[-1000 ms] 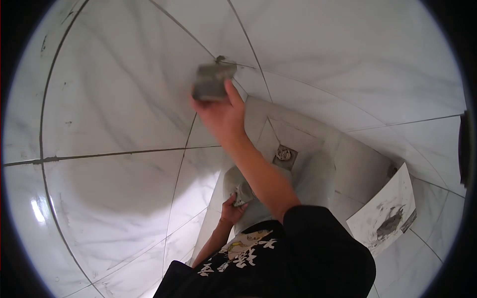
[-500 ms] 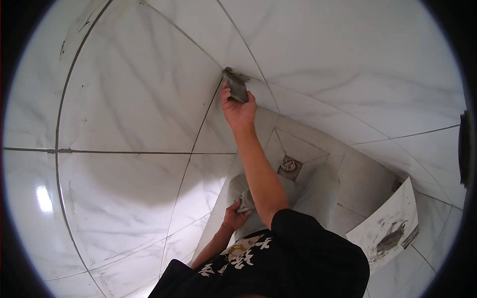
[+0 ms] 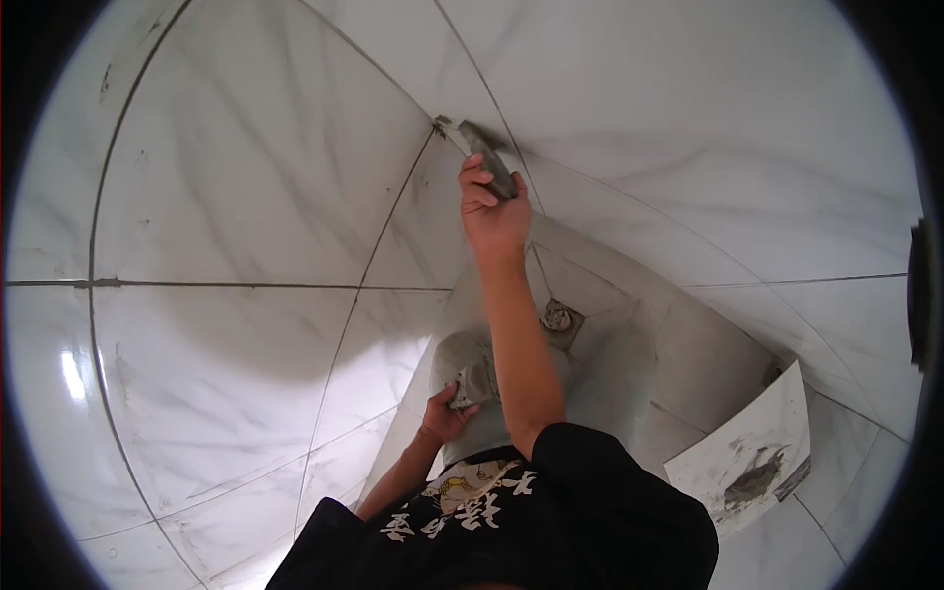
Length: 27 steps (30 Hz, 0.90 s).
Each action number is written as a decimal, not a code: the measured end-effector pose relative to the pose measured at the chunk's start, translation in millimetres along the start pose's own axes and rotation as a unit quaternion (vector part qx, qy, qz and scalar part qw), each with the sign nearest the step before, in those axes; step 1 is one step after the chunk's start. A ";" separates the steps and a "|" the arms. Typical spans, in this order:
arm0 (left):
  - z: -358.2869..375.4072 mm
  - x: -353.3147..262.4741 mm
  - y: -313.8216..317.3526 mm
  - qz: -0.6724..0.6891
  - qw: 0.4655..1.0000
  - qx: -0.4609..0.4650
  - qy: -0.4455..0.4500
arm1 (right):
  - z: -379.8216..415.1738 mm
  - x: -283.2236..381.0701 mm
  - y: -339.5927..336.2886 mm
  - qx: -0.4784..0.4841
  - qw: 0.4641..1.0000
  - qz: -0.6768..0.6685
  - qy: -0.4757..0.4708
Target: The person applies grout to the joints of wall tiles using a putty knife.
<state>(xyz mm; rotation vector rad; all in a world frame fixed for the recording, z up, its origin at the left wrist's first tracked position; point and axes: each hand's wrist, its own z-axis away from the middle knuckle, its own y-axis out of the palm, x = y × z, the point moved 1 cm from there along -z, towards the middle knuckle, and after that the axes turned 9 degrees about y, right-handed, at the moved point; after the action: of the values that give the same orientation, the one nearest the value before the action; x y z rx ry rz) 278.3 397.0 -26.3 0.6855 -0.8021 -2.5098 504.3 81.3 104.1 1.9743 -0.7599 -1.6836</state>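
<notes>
My right hand (image 3: 495, 211) is raised in front of the wall corner, its fingers closed around a flat grey scraper (image 3: 490, 162). The scraper's upper end lies close to the right-hand tiled wall, just right of the joint. A dab of dark grout (image 3: 440, 125) sits where the tile joints meet in the corner. Lower down, by my knee, my left hand (image 3: 450, 415) grips a grey, paste-smeared object (image 3: 474, 383); I cannot tell its exact kind.
White marbled tiles (image 3: 226, 197) with dark joints cover the walls. Below is a grey tiled floor (image 3: 678, 344) with a square drain (image 3: 560, 320). A white board (image 3: 742, 447) carrying a patch of grey grout (image 3: 755, 477) stands at the lower right.
My right hand has drawn the scraper out of the corner, rightward along the right-hand wall, and the scraper has turned. My left hand keeps its hold. The view has shifted slightly.
</notes>
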 end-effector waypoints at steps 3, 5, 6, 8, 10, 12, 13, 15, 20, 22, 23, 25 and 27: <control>1.2 0.8 -0.3 0.001 1.000 -0.001 -0.005 | 31.0 -4.8 17.7 0.082 0.996 0.006 0.027; 0.5 0.1 -0.8 -0.004 1.000 -0.008 -0.007 | 47.8 -16.6 28.5 0.042 0.998 0.052 0.005; 3.7 -0.3 -0.9 0.002 1.000 -0.005 -0.006 | 53.3 -22.1 31.6 0.011 0.995 0.094 -0.023; 0.4 -2.8 4.0 0.037 0.999 0.000 -0.021 | 45.2 -31.7 13.3 -0.018 0.992 0.128 0.009; -1.8 -2.4 1.3 0.040 0.999 0.008 -0.026 | 32.1 -42.0 -9.1 -0.046 0.986 0.158 0.037; -3.4 -0.1 -3.1 0.036 0.999 0.012 -0.023 | 5.7 -46.0 -24.0 -0.017 0.995 0.075 0.059; -3.3 2.1 -5.4 0.033 0.999 0.012 -0.018 | -6.1 -41.8 -27.2 -0.012 0.995 0.074 0.064; -0.8 0.3 -7.1 0.025 1.000 0.008 -0.006 | -31.4 -33.4 -35.9 0.003 0.999 0.048 0.017; 0.9 2.0 8.2 0.025 1.000 -0.009 -0.001 | -57.6 -25.5 -39.8 0.002 0.999 -0.032 -0.007; 0.9 1.2 22.1 0.010 1.000 0.004 -0.001 | -54.5 -24.6 -36.2 0.013 0.999 -0.047 0.011; 4.1 1.2 25.7 -0.002 1.000 0.011 0.001 | -50.2 -26.5 -30.9 0.030 0.997 -0.060 0.029; -1.4 0.3 12.5 -0.010 1.000 0.013 0.007 | -42.9 -30.7 -19.6 0.043 0.995 -0.074 0.050; -0.2 5.5 -2.4 -0.005 1.000 0.013 0.007 | -25.5 -27.8 -10.0 0.067 0.995 -0.062 0.051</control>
<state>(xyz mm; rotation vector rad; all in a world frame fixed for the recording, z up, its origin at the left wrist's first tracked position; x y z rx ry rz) 273.5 395.9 -29.7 0.7183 -0.8303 -2.5049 527.6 106.4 122.6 2.2231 -0.7445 -1.6220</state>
